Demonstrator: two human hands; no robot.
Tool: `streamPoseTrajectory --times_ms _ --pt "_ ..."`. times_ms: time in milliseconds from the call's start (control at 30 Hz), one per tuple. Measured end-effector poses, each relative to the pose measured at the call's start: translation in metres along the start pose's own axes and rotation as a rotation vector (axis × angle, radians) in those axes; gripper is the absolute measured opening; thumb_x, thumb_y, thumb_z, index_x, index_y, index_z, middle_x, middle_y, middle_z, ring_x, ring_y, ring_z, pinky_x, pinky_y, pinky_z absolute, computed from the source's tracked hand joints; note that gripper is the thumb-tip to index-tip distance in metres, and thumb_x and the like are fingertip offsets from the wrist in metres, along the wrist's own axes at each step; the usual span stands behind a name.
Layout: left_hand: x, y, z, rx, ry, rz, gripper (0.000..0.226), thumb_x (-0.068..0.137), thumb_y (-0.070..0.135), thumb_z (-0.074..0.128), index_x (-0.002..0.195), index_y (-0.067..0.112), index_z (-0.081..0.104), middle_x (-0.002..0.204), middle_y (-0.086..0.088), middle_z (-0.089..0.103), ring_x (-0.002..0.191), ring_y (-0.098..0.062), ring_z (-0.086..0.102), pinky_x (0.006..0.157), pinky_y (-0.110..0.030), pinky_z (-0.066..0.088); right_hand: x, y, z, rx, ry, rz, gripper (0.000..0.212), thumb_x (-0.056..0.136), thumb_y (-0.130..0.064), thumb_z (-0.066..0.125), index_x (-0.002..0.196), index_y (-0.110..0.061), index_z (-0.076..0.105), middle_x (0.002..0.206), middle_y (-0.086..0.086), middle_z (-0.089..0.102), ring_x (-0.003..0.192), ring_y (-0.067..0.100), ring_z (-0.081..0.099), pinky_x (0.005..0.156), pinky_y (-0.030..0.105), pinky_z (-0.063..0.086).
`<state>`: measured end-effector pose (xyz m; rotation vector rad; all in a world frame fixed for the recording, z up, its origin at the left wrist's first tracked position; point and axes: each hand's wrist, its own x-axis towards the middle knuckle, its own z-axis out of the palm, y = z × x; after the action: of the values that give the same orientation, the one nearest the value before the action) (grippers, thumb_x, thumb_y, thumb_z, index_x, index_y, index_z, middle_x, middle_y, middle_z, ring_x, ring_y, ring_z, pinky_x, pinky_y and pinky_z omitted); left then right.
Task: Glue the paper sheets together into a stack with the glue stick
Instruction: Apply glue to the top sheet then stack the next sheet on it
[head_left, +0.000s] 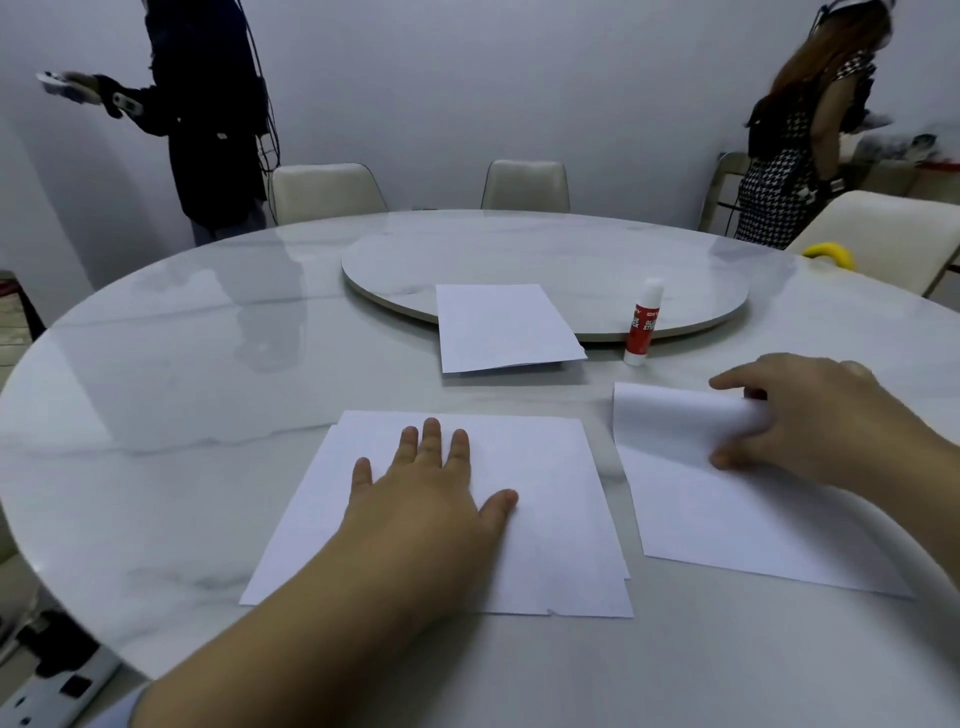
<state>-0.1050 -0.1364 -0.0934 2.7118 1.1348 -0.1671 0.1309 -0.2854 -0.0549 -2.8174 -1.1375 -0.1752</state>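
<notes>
1. Head view, left hand (426, 499): fingers straight and spread, palm pressed flat on the near stack of white paper sheets (550, 519), which lies on the round white marble-pattern table (182, 415) directly in front of the person. At least two sheets show, their edges slightly out of line at the far left corner and the lower right.

2. Head view, right hand (800, 421): fingers and thumb curl round the far edge of a single white paper sheet (727, 525), pinching it and rolling it up off the table. This sheet lies just beside the stack, to its right, a narrow strip of table between them.

3. Red-and-white capped glue stick (643, 322): upright, beyond the right hand and slightly to its left, standing against the rim of the raised marble turntable (545, 254). Right hand is clearly nearer to it than the left.

4. Further white sheets (504, 327) rest half on the turntable rim, beyond the stack.

5. Judgement: the lifted sheet must travel leftward onto the pinned stack; whether glue is already applied cannot be told.
</notes>
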Motion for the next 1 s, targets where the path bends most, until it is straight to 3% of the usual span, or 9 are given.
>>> streamPoseTrajectory --times_ms 133,267,400,533,667,800,900,1000 --pt "0.001 0.001 -0.001 0.006 0.034 -0.003 0.069 0.094 0.056 0.015 0.15 0.022 -0.007 0.159 -0.002 -0.014 0.146 -0.017 -0.014 0.119 -0.044 -0.003 -0.01 -0.003 -0.003 -0.095 0.148 -0.07 0.052 0.056 -0.05 0.081 0.101 -0.032 0.064 0.097 -0.007 0.051 0.096 0.019 0.052 0.078 0.032 0.037" --pt "0.003 -0.009 -0.01 -0.092 0.03 -0.019 0.067 0.096 0.052 0.014 0.151 0.02 -0.001 0.16 -0.006 -0.011 0.147 -0.019 -0.011 0.119 -0.039 -0.002 -0.013 0.006 -0.018 0.219 0.124 0.006 0.048 0.041 -0.042 0.089 0.077 -0.031 0.059 0.083 -0.009 0.059 0.076 0.015 0.053 0.062 0.033 0.049" --pt "-0.007 -0.018 -0.028 -0.316 0.079 -0.052 0.063 0.095 0.055 0.021 0.15 0.025 0.016 0.161 0.001 0.004 0.147 -0.014 0.0 0.116 -0.031 0.004 -0.011 0.016 -0.043 0.411 0.129 -0.001 0.05 0.035 -0.037 0.094 0.073 -0.032 0.063 0.078 -0.004 0.063 0.072 0.013 0.056 0.052 0.028 0.045" --pt "-0.014 -0.023 -0.034 -0.374 0.118 -0.041 0.06 0.093 0.056 0.026 0.147 0.028 0.024 0.16 0.005 0.011 0.147 -0.013 0.006 0.114 -0.031 0.012 -0.008 0.013 -0.038 0.334 0.06 0.007 0.051 0.037 -0.038 0.093 0.075 -0.034 0.06 0.082 -0.008 0.062 0.075 0.015 0.056 0.057 0.027 0.042" --pt "-0.013 -0.025 -0.029 -0.377 0.125 -0.041 0.065 0.093 0.056 0.028 0.15 0.028 0.014 0.16 0.007 0.002 0.147 -0.011 -0.003 0.116 -0.031 0.005 -0.007 0.011 -0.001 0.201 0.071 0.074 0.054 0.048 -0.043 0.087 0.093 -0.035 0.059 0.093 -0.002 0.061 0.09 0.025 0.054 0.073 0.034 0.045" --pt "-0.011 -0.03 -0.024 -0.359 0.114 -0.056 0.068 0.093 0.057 0.029 0.15 0.028 0.008 0.16 0.008 -0.003 0.146 -0.009 -0.008 0.117 -0.031 0.0 -0.008 0.014 0.009 0.189 0.14 0.063 0.063 0.053 -0.05 0.083 0.11 -0.038 0.057 0.106 -0.002 0.067 0.102 0.026 0.055 0.087 0.037 0.036" --pt "-0.011 -0.032 -0.022 -0.346 0.115 -0.065 0.069 0.092 0.057 0.031 0.151 0.028 0.007 0.16 0.007 -0.005 0.146 -0.01 -0.009 0.118 -0.032 -0.001 -0.008 0.012 0.009 0.097 0.153 0.054 0.078 0.058 -0.052 0.081 0.128 -0.036 0.05 0.124 -0.001 0.063 0.116 0.024 0.053 0.096 0.035 0.027" --pt "-0.011 -0.032 -0.02 -0.334 0.115 -0.053 0.07 0.092 0.056 0.031 0.151 0.028 0.006 0.16 0.006 -0.005 0.146 -0.01 -0.009 0.118 -0.031 -0.002 -0.01 0.011 0.01 0.11 0.196 0.037 0.083 0.06 -0.047 0.082 0.134 -0.034 0.046 0.133 -0.001 0.058 0.124 0.023 0.048 0.1 0.034 0.023"
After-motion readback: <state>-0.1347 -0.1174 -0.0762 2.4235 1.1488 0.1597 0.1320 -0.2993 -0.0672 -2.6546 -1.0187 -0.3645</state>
